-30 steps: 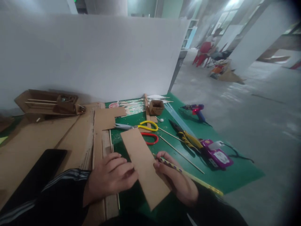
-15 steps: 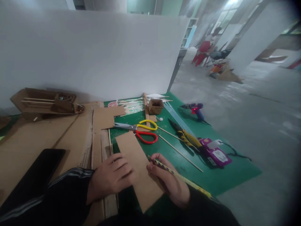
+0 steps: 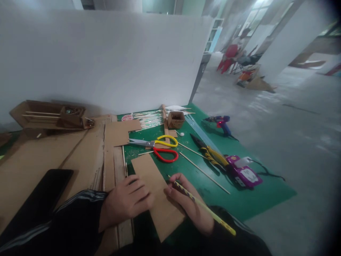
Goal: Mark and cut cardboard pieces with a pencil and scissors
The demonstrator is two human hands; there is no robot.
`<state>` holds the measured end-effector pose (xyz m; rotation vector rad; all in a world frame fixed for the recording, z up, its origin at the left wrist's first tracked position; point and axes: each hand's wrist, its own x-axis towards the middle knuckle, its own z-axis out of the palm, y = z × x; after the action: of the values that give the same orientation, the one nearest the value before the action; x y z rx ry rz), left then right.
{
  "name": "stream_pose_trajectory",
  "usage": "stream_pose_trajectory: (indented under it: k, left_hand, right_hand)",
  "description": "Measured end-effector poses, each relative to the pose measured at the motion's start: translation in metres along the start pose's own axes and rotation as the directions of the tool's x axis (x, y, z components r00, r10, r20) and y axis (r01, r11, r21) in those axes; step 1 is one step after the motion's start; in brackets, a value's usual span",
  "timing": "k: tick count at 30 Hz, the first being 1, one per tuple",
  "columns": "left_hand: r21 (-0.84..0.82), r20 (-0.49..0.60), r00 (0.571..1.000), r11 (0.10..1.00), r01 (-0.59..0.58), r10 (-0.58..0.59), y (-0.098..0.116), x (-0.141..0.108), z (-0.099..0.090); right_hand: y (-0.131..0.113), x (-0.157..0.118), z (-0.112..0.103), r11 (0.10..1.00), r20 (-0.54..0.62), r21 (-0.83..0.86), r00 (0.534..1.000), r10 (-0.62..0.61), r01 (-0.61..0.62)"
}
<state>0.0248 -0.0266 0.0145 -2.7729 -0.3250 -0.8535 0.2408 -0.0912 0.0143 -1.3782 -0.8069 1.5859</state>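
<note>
The pencil (image 3: 204,207) is held in the right hand (image 3: 191,206), pinched between thumb and fingers, with its tip near the right long edge of a cut cardboard piece (image 3: 157,192); the thumb of that hand is laid over the same edge. The cardboard piece is placed slantwise between the hands, above the green table (image 3: 262,201); its left edge is met by the left hand (image 3: 126,199), whose fingers are curled; whether the edge is actually gripped there cannot be told, as the thumb is hidden.

Just beyond the cardboard piece, scissors (image 3: 152,144) with one yellow and one red handle are laid with their blades pointed left; to their right, two thin sticks are set down, the nearer stick (image 3: 204,173) apart from the pliers (image 3: 210,153); a purple box (image 3: 245,173) with a cord is seen just beside the pliers' handles, and a blue glue gun (image 3: 223,125) is placed farther back. A small cardboard box (image 3: 176,121) is stood behind the scissors; on the left, a black phone (image 3: 50,192) is rested on a large cardboard sheet (image 3: 29,156), with a cardboard model (image 3: 50,115) behind it. In the blurred background, what seems to be a seated person (image 3: 240,41) is seen near a red chair (image 3: 230,53).
</note>
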Motion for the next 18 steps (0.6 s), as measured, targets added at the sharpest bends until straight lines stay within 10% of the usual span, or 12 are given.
stream_pose_trajectory:
  k: [18]
  left_hand:
    - [-0.069,0.020,0.999,0.997,-0.030,0.031,0.0037,-0.0077,0.0099]
  right_hand:
    - [0.0028,-0.0006,-0.0069,0.969,0.129,-0.206,0.985,-0.112,0.137]
